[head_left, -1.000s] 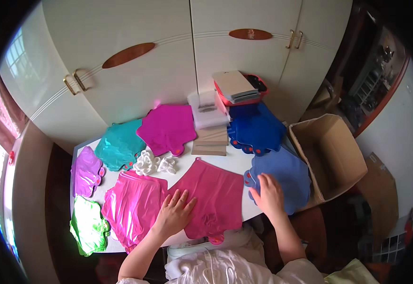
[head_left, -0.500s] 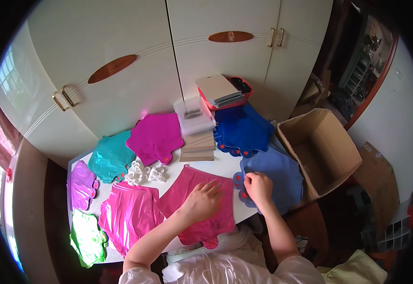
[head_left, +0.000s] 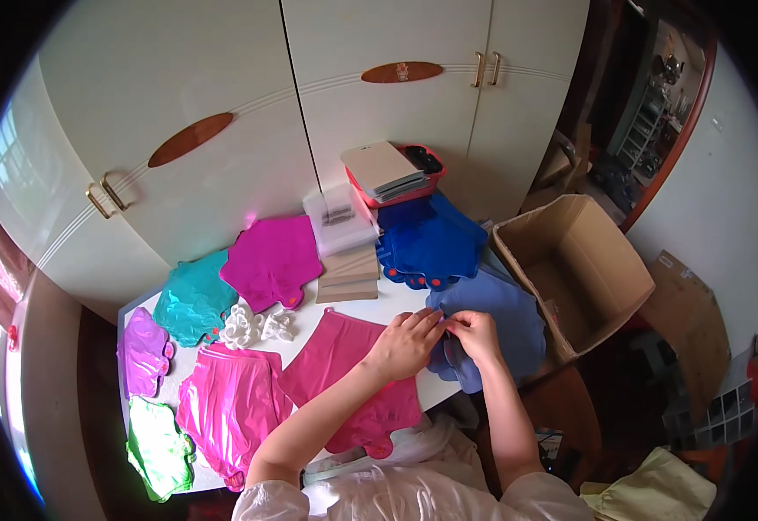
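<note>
My left hand (head_left: 408, 346) and my right hand (head_left: 476, 337) meet fingertip to fingertip over the left edge of a pile of flat light blue pieces (head_left: 507, 321). Both are closed in a pinch; whatever is between the fingertips is too small to make out. Under my left hand and forearm lies a flat dark pink piece (head_left: 331, 347) with a rounded tab at its lower edge. To its left is a pile of shiny bright pink pieces (head_left: 230, 395). White cord bundles (head_left: 249, 326) rest above the pink piles.
Teal (head_left: 192, 300), magenta (head_left: 270, 260), purple (head_left: 144, 352), green (head_left: 158, 443) and dark blue pieces (head_left: 427, 247) ring the white table. At the back are brown cards (head_left: 347, 276), clear plastic bags (head_left: 340, 221) and a red basket (head_left: 438, 180). An open cardboard box (head_left: 600, 286) stands right; a cabinet (head_left: 223, 69) behind.
My left hand has moved right, off the middle of the dark pink piece, to meet my right hand. My right hand stays by the light blue pile. The whole view has shifted slightly.
</note>
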Demonstrator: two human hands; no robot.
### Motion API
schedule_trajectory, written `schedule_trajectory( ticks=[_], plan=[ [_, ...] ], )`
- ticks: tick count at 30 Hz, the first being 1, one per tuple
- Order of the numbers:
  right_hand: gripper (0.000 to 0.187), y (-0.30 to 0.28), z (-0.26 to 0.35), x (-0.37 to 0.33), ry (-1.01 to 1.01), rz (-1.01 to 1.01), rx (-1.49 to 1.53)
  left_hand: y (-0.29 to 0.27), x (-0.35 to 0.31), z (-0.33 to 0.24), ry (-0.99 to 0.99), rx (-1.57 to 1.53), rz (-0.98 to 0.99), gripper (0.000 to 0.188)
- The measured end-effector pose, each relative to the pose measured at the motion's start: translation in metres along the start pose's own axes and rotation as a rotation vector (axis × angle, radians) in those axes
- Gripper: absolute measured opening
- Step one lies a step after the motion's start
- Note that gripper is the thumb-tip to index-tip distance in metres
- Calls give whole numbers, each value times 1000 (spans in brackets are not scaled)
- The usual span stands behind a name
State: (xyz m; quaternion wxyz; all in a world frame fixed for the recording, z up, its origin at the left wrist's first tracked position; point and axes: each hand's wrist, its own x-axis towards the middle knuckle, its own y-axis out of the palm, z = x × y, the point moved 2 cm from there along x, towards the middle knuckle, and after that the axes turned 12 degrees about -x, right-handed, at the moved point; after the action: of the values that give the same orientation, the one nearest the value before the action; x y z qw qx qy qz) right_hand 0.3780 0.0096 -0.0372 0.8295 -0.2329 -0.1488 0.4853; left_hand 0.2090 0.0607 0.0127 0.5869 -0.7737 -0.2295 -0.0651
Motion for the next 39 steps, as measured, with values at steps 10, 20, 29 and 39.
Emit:
schedule_trajectory(
  ticks=[10,20,29,39],
  plan=[
    [9,-5,-14,9,79,64,179,-4,-2,4,220,82,125,25],
    [25,-15,-1,4,161,46,332,27,16,31,-36,-380,97,19],
    [31,-72,-44,-9,181,-189,760,30,23,32,-190,-293,158,20],
    [16,-297,-113,-3,31,-763,204,24,22,24,-223,-346,215,28]
  ],
)
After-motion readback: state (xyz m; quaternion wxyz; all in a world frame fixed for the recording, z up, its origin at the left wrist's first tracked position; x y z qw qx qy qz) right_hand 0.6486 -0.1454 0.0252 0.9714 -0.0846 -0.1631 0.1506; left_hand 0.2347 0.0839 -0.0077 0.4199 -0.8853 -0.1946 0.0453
